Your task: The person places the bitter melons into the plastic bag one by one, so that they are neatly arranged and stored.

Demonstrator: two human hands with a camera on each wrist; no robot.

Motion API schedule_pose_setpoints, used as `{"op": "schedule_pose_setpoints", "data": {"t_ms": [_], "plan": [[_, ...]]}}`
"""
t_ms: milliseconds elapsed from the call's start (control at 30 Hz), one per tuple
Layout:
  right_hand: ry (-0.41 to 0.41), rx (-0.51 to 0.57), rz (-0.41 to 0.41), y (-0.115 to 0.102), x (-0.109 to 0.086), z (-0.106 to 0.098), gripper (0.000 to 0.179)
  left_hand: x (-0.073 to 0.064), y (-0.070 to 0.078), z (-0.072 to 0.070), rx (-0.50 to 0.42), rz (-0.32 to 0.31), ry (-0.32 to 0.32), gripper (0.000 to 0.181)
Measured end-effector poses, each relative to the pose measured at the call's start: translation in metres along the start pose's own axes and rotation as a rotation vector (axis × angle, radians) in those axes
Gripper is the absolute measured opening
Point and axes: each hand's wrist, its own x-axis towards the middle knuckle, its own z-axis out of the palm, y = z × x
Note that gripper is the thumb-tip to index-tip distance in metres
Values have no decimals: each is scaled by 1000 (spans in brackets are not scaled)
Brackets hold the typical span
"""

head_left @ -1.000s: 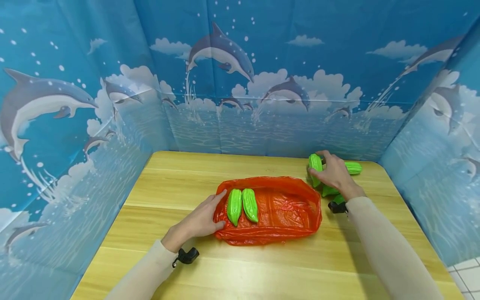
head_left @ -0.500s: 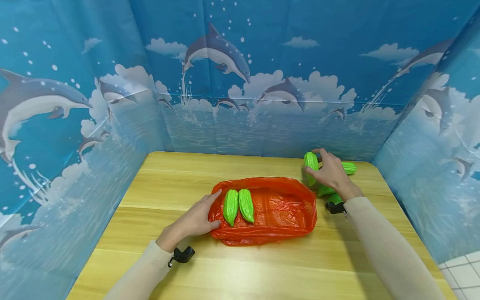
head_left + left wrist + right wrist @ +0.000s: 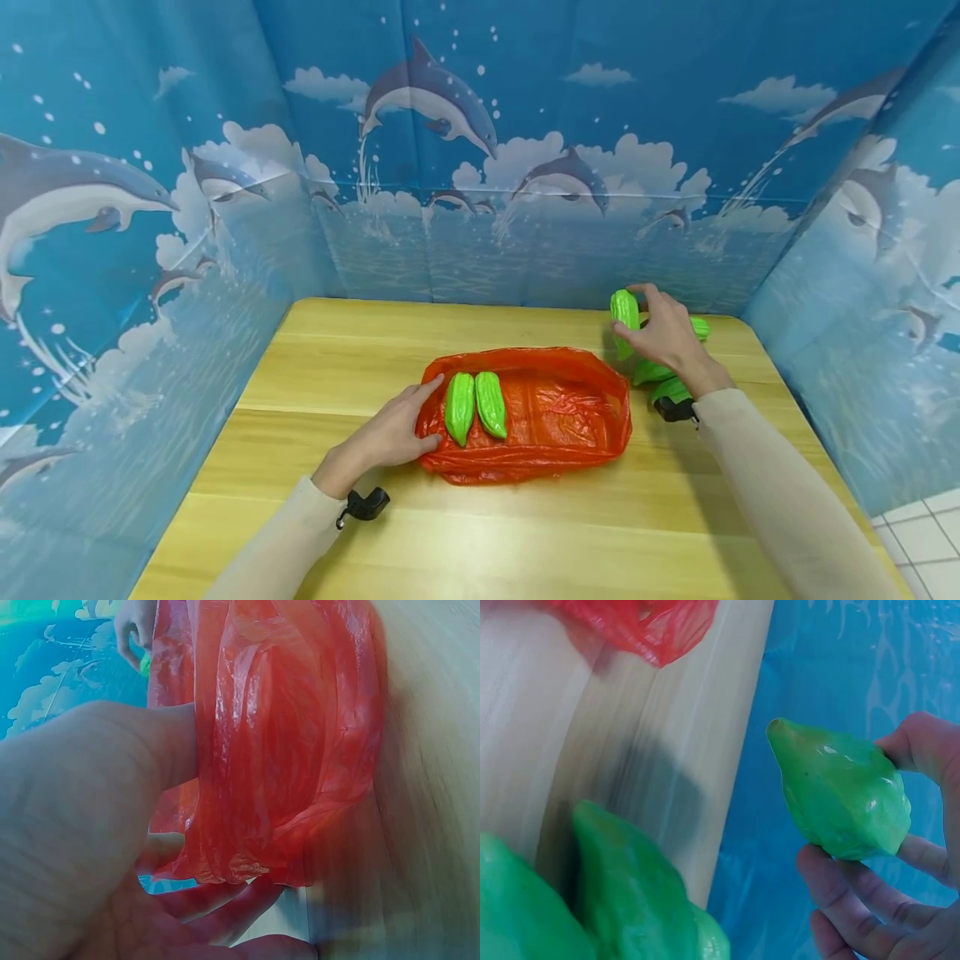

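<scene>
The right hand grasps a ridged green gourd between thumb and fingers, near the table's far right corner, beyond the bag; more green gourds lie just below that hand. The left hand holds the left end of a red plastic bag, thumb inside its rim. Two green gourds lie side by side inside, toward that end. Around the wood-grain table hangs a blue dolphin-print curtain
</scene>
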Motion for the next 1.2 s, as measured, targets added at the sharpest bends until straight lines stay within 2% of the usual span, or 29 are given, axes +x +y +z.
{"op": "schedule_pose_setpoints", "data": {"t_ms": [300, 633, 1033, 1200], "plan": [[59, 15, -37, -22, -2, -7, 76, 2, -1, 0, 2, 2, -11, 101], [73, 18, -61, -40, -11, -8, 76, 2, 3, 0, -8, 7, -31, 100], [70, 38, -80, -66, -19, -6, 76, 1, 8, 0, -16, -11, -2, 101], [93, 50, -107, -76, -23, -4, 75, 0, 8, -1, -25, 1, 3, 100]]}}
